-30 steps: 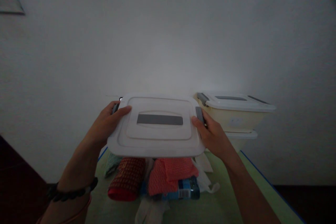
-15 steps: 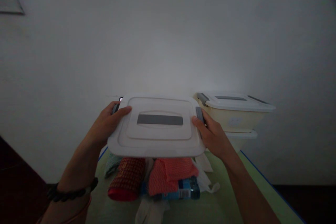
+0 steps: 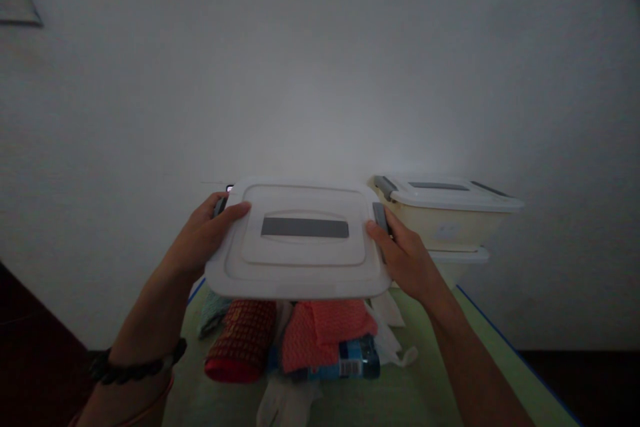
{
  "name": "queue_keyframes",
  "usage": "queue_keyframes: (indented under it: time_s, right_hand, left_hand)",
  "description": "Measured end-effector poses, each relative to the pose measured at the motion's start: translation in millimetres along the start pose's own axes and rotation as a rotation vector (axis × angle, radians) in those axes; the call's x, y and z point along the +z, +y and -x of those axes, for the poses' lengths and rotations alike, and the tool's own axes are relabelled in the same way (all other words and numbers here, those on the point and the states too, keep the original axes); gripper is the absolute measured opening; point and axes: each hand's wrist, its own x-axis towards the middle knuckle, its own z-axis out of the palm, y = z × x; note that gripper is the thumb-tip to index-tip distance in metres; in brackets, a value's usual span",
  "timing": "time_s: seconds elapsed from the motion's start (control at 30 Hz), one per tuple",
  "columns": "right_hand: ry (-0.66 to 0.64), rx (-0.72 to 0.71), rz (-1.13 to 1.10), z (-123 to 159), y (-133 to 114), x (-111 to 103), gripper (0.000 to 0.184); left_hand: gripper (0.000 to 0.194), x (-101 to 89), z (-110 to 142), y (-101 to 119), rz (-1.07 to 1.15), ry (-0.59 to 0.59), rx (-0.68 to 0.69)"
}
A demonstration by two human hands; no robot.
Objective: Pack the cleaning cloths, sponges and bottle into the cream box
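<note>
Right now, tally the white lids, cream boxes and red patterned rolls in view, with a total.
White lids: 3 (front lid, upper lid, lower lid)
Cream boxes: 2 (upper box, lower box; any under the front lid is hidden)
Red patterned roll: 1
Total: 6

Two hands (image 3: 213, 230) (image 3: 403, 253), three lids (image 3: 303, 273) (image 3: 450, 199) (image 3: 460, 256), two stacked boxes (image 3: 445, 227) (image 3: 453, 272), two lid handles (image 3: 305, 227) (image 3: 440, 186), one red roll (image 3: 243, 340), one beaded bracelet (image 3: 135, 371), one table (image 3: 425, 373)

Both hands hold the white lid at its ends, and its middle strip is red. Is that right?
Not quite: the head view shows the middle strip is grey. The left hand and right hand do hold the white lid at its ends.
</note>
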Motion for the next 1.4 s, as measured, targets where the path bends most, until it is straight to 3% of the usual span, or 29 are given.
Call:
queue_keyframes:
  time_s: [0.23, 0.67, 1.2, 1.4]
  right_hand:
    - [0.005, 0.01, 0.021, 0.3, 0.6, 0.2, 0.045]
    - [0.017, -0.015, -0.001, -0.3, 2.3, 0.3, 0.048]
    - [0.018, -0.047, -0.274, -5.1, 9.0, 1.7, 0.046]
    - [0.205, 0.068, -0.216, -1.7, 8.8, -1.4, 0.041]
  left_hand:
    - [0.023, -0.1, 1.5, 0.7, 0.017, -0.013, 0.005]
    - [0.031, -1.0, -2.3, -3.0, -0.005, -0.018, 0.013]
    - [0.033, 1.9, -2.0, -2.7, 0.09, -0.039, -0.027]
    - [0.028, 0.0, -3.2, -2.7, 0.116, -0.007, -0.04]
